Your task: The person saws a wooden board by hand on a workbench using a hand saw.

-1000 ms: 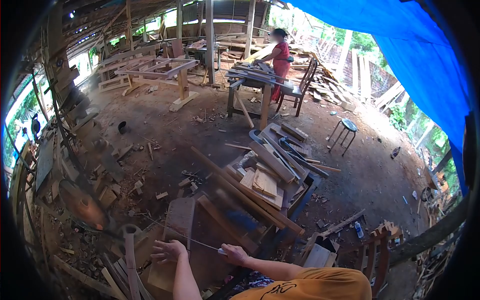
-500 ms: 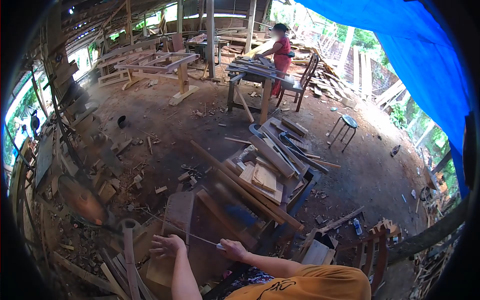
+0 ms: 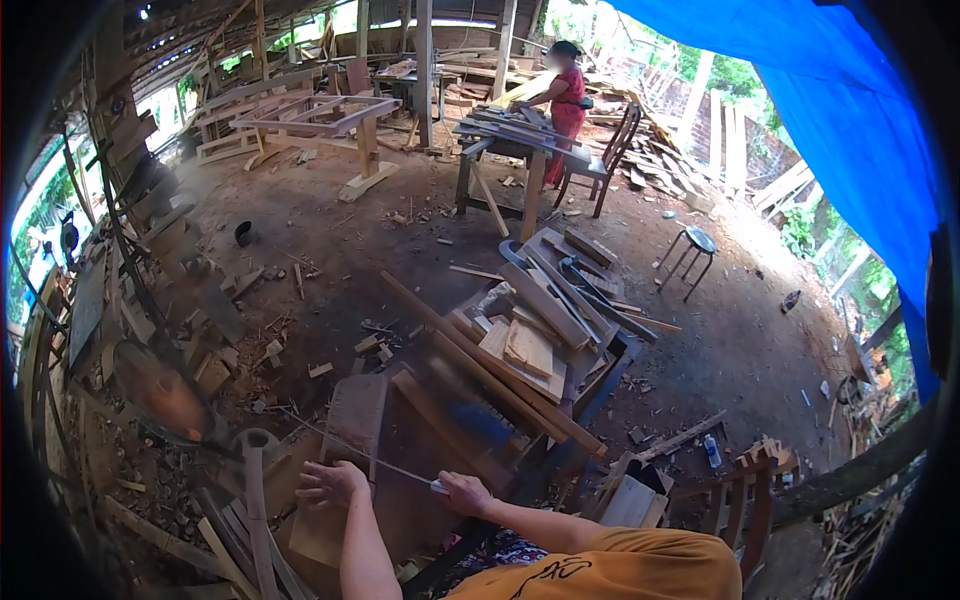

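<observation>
My right hand (image 3: 465,494) is closed around the pale handle of a long, thin, rod-like tool (image 3: 375,459). The tool slants up and left, crossing a wide wooden board (image 3: 355,408); its exact kind I cannot tell. My left hand (image 3: 334,482) is open with its fingers spread, close to the lower end of that board and below the thin tool. Under the left wrist a light wooden piece (image 3: 310,545) shows in part. Just left of it rises a narrow wooden post with a rounded top (image 3: 256,480).
Long beams (image 3: 480,365) and a pile of cut boards (image 3: 530,348) lie ahead to the right. Farther back, a person (image 3: 567,105) stands at a wood-covered table (image 3: 510,135). A round stool (image 3: 700,240) and a water bottle (image 3: 711,450) are at right. Scraps litter the ground at left.
Both hands and the thin tool have stayed almost in place, with only a slight shift in the view. The far person has straightened or shifted a little.
</observation>
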Tool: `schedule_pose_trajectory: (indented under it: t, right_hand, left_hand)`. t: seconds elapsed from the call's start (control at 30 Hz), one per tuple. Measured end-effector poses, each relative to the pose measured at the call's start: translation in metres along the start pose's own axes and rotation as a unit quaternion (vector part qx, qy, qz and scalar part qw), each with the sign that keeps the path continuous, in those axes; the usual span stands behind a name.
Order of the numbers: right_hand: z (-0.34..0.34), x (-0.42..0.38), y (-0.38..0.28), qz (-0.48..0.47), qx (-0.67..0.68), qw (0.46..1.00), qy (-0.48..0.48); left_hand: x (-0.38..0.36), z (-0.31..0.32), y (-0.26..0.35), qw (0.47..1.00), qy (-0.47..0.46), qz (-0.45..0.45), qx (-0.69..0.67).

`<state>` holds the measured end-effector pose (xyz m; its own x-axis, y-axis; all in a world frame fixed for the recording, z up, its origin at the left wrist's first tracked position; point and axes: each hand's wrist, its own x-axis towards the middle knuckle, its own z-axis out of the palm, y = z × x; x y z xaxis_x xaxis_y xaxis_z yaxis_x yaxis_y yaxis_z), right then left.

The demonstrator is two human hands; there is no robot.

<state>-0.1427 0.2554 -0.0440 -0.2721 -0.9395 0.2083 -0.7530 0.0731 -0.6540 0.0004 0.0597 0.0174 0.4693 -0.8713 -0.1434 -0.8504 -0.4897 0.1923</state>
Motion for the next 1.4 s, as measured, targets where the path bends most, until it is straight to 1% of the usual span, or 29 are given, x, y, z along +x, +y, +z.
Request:
schedule_pose_trajectory:
  t: [0.13, 0.2, 0.33, 0.37, 0.4, 0.47, 0.53, 0.67, 0.77, 0.83, 0.87, 0.93, 0.97, 1.03, 1.07, 1.2, 1.4]
  right_hand:
    - [0.001, 0.000, 0.000, 0.002, 0.004, 1.000, 0.004]
    - [0.000, 0.000, 0.000, 0.010, 0.007, 1.000, -0.003]
    - [-0.001, 0.000, -0.001, 0.016, 0.018, 1.000, -0.007]
    - [-0.001, 0.000, -0.001, 0.017, 0.019, 1.000, -0.010]
    - [-0.002, 0.000, -0.001, 0.014, 0.020, 1.000, -0.012]
    - [-0.004, 0.001, -0.001, 0.013, 0.020, 1.000, -0.015]
    - [-0.004, 0.002, 0.001, 0.002, 0.025, 1.000, -0.007]
    - [-0.006, 0.003, 0.001, 0.004, 0.031, 0.999, -0.012]
    - [-0.010, 0.006, -0.001, -0.016, 0.043, 0.999, -0.004]
    - [-0.014, 0.008, -0.002, 0.007, 0.036, 0.999, -0.008]
    - [-0.014, 0.010, -0.003, -0.006, 0.042, 0.999, -0.024]
    - [-0.014, 0.009, -0.002, 0.030, 0.023, 0.999, 0.006]
    - [-0.013, 0.009, 0.001, 0.038, 0.019, 0.999, 0.002]
    - [-0.013, 0.010, 0.001, 0.041, 0.021, 0.999, -0.015]
    - [-0.014, 0.010, 0.000, 0.051, 0.020, 0.998, -0.014]
    - [-0.016, 0.012, 0.003, 0.067, 0.034, 0.996, -0.047]
    - [-0.021, 0.015, 0.007, 0.074, 0.079, 0.990, -0.091]
  left_hand:
    - [0.000, 0.003, 0.000, 1.000, 0.007, -0.003, -0.008]
    - [0.002, 0.007, -0.001, 0.999, 0.030, 0.000, -0.020]
    - [0.003, 0.006, 0.000, 0.999, 0.032, -0.003, -0.020]
    - [0.004, 0.005, 0.001, 1.000, 0.019, -0.006, -0.008]
    - [0.004, 0.005, 0.000, 1.000, 0.006, -0.009, 0.003]
    - [0.005, 0.008, -0.002, 1.000, 0.007, -0.007, 0.004]
    - [0.002, 0.007, -0.001, 0.999, 0.037, 0.002, -0.014]
    - [0.003, 0.010, -0.002, 0.999, 0.036, 0.002, -0.014]
    - [0.005, 0.009, -0.001, 0.999, 0.036, -0.003, -0.016]
    - [0.002, 0.004, -0.001, 0.999, 0.034, 0.005, -0.030]
    - [-0.001, -0.004, 0.000, 0.999, 0.017, 0.000, -0.033]
    - [-0.002, -0.009, 0.001, 0.999, 0.006, -0.003, -0.039]
    - [-0.001, -0.007, 0.000, 0.999, 0.006, -0.022, -0.035]
    - [0.001, -0.003, 0.001, 0.999, 0.019, -0.013, -0.025]
    - [0.000, -0.002, 0.000, 0.999, 0.016, -0.024, -0.018]
    - [-0.002, -0.007, 0.004, 1.000, 0.015, -0.018, -0.014]
    - [0.001, 0.002, 0.005, 0.998, 0.056, -0.016, -0.014]
